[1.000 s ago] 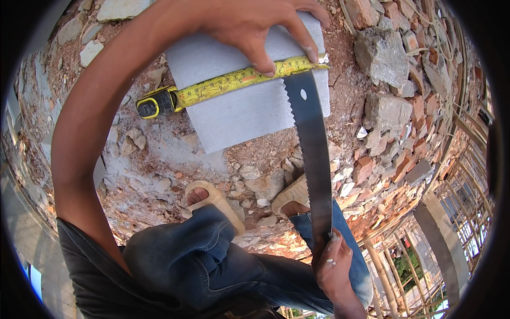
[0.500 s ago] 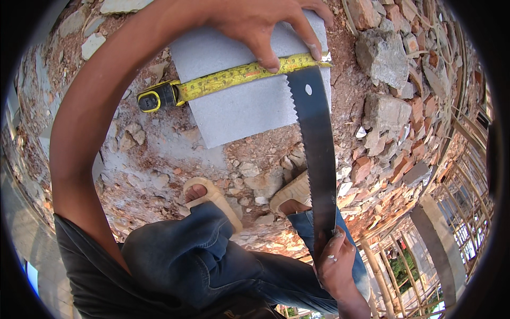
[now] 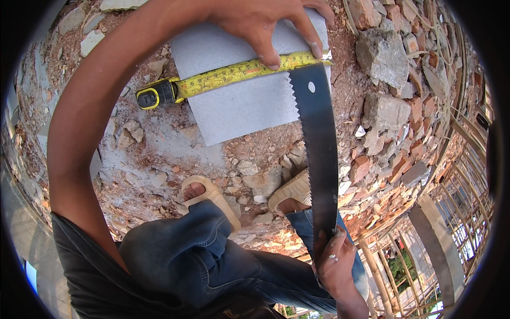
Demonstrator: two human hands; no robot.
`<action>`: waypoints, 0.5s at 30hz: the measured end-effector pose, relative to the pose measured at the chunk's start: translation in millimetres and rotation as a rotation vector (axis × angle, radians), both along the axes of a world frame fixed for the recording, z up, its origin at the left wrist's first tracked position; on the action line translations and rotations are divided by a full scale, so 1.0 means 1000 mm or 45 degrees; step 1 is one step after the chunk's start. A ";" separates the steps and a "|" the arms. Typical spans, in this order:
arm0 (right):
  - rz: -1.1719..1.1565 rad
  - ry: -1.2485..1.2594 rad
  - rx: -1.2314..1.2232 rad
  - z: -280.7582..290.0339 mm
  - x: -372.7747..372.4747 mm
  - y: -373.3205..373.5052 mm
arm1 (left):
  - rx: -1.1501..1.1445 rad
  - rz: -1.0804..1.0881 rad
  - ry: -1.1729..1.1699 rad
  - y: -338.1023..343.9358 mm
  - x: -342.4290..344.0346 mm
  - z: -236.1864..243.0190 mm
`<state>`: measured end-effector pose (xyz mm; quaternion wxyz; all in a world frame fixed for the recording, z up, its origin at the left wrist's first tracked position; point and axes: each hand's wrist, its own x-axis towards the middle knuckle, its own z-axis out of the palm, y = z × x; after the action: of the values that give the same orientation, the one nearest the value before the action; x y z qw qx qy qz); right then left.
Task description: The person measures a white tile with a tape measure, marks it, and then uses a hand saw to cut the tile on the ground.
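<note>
A pale grey block (image 3: pixel 244 103) lies on the rubble ground. Across it stretches the yellow blade of a tape measure (image 3: pixel 234 75), its black-and-yellow case (image 3: pixel 155 95) beyond the block's left edge. My left hand (image 3: pixel 260 24) reaches over from the left with fingers spread, two fingertips pressing the tape blade onto the block. My right hand (image 3: pixel 337 260), a ring on one finger, is closed around the lower end of a handsaw (image 3: pixel 319 143). The saw's tip rests over the block's right part, just below the tape, teeth facing left. Its handle is mostly hidden by my hand.
Broken bricks and concrete chunks (image 3: pixel 383 58) are heaped on the right. My feet in beige sandals (image 3: pixel 212 202) stand just below the block among stones. At the lower right are bamboo poles (image 3: pixel 380 282) and a curved grey plank (image 3: pixel 438 250).
The saw's tip has shifted slightly to the right and up, closer to the tape. The tape case has moved a little left and up; my left fingertips stay on the blade.
</note>
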<state>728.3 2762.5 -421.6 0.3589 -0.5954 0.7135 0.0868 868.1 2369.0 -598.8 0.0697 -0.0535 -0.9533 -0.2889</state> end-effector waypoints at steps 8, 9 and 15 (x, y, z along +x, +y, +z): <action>0.061 -0.008 -0.053 -0.002 0.000 0.003 | -0.019 0.019 -0.034 0.001 -0.001 -0.004; 0.045 -0.021 -0.017 -0.002 -0.001 0.003 | -0.021 0.021 -0.030 0.001 -0.001 -0.003; 0.033 -0.001 -0.027 -0.002 0.003 0.004 | 0.016 0.012 -0.055 0.002 0.005 0.008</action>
<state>731.1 2766.7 -424.1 0.3517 -0.6084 0.7065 0.0836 873.3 2370.8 -591.2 0.0508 -0.0421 -0.9530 -0.2956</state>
